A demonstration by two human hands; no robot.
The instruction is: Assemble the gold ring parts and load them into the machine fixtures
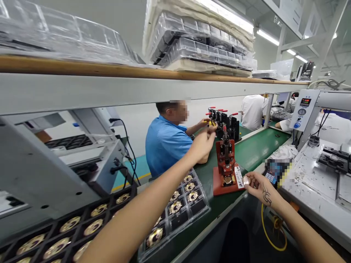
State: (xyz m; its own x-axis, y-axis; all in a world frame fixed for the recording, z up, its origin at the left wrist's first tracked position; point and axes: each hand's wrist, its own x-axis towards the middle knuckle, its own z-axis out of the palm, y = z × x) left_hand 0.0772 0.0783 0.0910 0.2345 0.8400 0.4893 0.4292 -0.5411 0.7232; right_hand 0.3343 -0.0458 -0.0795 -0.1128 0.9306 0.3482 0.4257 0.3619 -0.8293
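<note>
My left hand (205, 143) is raised at the end of an outstretched arm, left of the red-tipped lever (225, 128) and apart from it. Its fingers are loosely bent, and I see nothing in them. A red toggle press (226, 157) stands on the green bench, with a gold watch case (227, 180) in the fixture on its base. Right of that base, my right hand (257, 185) pinches a round, shiny metal disc (246, 180), like a watch case back, between thumb and fingers.
A clear tray (201, 204) of gold watch cases lies on the left, beside a black compartment tray (52, 228) with more. A co-worker in blue (167, 140) works at black toggle presses (233, 126). Overhead runs a shelf (164, 86); at right stands a machine with a control box (304, 109).
</note>
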